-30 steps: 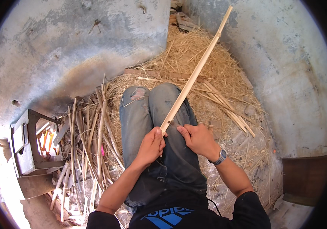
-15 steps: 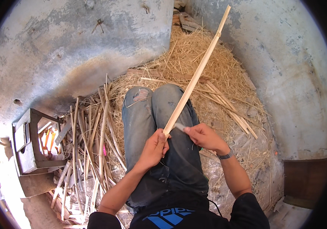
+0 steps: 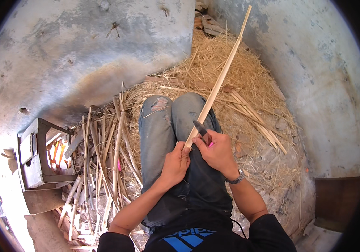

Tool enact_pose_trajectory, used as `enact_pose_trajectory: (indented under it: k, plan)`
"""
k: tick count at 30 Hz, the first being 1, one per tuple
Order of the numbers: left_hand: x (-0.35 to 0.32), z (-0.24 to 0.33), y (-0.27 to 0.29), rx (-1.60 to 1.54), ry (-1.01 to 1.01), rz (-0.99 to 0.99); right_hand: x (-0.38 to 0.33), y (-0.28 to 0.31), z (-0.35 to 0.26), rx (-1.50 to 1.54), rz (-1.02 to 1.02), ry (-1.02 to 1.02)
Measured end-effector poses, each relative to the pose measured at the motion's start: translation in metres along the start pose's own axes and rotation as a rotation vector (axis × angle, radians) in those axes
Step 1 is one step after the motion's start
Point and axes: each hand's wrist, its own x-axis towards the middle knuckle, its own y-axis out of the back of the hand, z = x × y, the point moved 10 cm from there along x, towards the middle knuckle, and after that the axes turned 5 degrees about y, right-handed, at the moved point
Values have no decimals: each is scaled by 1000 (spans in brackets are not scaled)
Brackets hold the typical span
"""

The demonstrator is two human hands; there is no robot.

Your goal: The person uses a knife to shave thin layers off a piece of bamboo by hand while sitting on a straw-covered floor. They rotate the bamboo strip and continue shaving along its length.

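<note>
A long pale bamboo strip slants up and away to the right from my lap, with a node near its far tip. My left hand is closed around its near end, above my thighs. In my right hand is a knife with a dark blade and a bit of pink at the grip. The blade lies against or just over the strip, a little beyond my left hand. My right thumb reaches to the strip's edge. Fingers wrapped around the knife hide most of its handle.
Split bamboo strips lie on wood shavings beyond my knees. Several rough sticks are piled left of my legs. A worn stool lies on its side at the left. Grey walls rise ahead and to the right.
My right hand has moved left and inward, bringing the knife from beside the strip onto it, blade turned up and away. The strip has tilted or rolled slightly in my left hand.
</note>
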Motion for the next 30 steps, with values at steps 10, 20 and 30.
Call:
enact_pose_trajectory:
  k: [10, 20, 30]
  plan:
    - [4, -20, -4, -182, 83, -65, -33, -12, -21, 164, -126, 250]
    - [2, -21, -8, -412, 192, -184, -14, 27, -16, 9, 77, 31]
    - [-2, -17, -23, -600, 279, -285, -4, 25, 20, -356, -37, -36]
